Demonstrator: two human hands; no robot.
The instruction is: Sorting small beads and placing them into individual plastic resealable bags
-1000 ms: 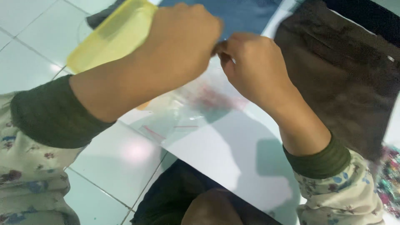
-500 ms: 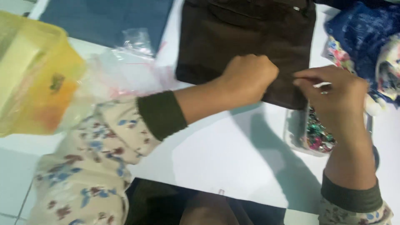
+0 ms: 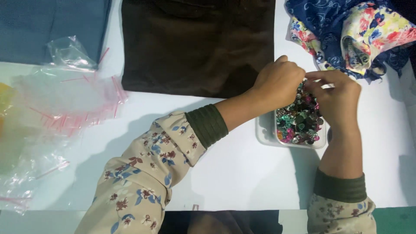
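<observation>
My left hand point(image 3: 277, 82) and my right hand point(image 3: 338, 97) meet fingertip to fingertip just above a small clear plastic box point(image 3: 264, 134) full of shiny coloured sequins point(image 3: 300, 123). The fingers of both hands are pinched together; whatever is between them is too small to make out. The box sits on a white surface point(image 3: 229, 173), right of centre. A dark brown folded cloth point(image 3: 197, 45) lies just behind my left hand.
A heap of small clear bags with red strips point(image 3: 60, 104) lies at the left. A blue-grey cloth point(image 3: 52, 26) is at the far left back. A bundle of blue and floral fabric point(image 3: 355, 32) sits at the back right.
The view has swung from the yellow container and bags at the left over to the sequin box. Both hands have moved right and now meet above the box.
</observation>
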